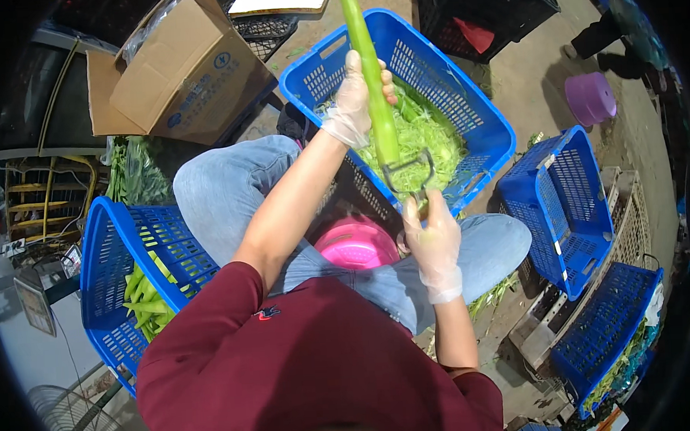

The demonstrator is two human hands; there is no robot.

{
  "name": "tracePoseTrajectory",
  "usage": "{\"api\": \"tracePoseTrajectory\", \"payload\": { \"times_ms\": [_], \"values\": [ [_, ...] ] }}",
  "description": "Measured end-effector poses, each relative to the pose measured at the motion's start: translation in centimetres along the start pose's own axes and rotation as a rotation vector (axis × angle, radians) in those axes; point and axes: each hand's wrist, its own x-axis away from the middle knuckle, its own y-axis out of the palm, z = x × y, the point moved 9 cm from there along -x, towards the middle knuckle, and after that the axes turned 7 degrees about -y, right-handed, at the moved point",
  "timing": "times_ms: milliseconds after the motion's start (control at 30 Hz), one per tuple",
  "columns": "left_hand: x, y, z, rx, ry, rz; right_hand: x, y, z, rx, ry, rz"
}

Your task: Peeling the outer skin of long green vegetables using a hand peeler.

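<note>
My left hand (355,101), in a thin clear glove, is wrapped round the middle of a long pale-green celtuce stem (385,129). The stem slants over a blue slotted basket (293,81), its upper end passing out of the top of the picture. In my right hand (436,242), gloved likewise, is a Y-shaped peeler (411,180) by its handle. The peeler's dark head is at the stem's lower end; whether the blade touches the skin I cannot tell. A heap of thin green peelings (442,138) lies in the basket below.
On my left, a blue basket (109,249) holds several green stems (147,305) beside a cardboard box (185,84). Between my legs is a pink plastic stool (358,246). Blue baskets (560,214) stand at right near a purple stool (590,98). A black crate (498,8) stands beyond.
</note>
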Motion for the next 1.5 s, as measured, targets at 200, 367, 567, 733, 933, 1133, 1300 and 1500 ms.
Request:
{"api": "tracePoseTrajectory", "payload": {
  "times_ms": [200,367,567,733,933,1133,1300,1500],
  "values": [
    [0.7,1.3,0.2,-0.061,0.031,-0.035,0.3,1.6,-1.6,0.245,-0.111,-0.059],
    [1.0,2.0,0.2,0.028,0.003,-0.097,1.7,-0.2,1.0,0.042,0.073,-0.056],
    [1.6,3.3,-1.4,-0.092,-0.066,-0.106,-1.2,0.4,-0.1,-0.190,-0.106,-0.048],
    [1.4,3.8,0.4,-0.197,0.020,-0.169,2.2,2.3,2.8,-0.090,0.143,-0.289],
    [1.6,4.2,-2.2,-0.244,-0.018,-0.180,-3.4,-3.0,2.0,-0.275,0.081,0.006],
    [3.0,6.0,-4.7,-0.365,-0.046,-0.227,-12.6,-10.3,-5.2,0.007,-0.297,0.391],
    [3.3,6.6,-5.6,-0.421,-0.042,-0.224,-15.9,-11.7,-7.1,0.097,-0.264,0.429],
    [3.3,6.0,-6.5,-0.419,-0.063,-0.215,-15.9,-10.8,-6.0,0.146,-0.207,0.417]
  ]
}}
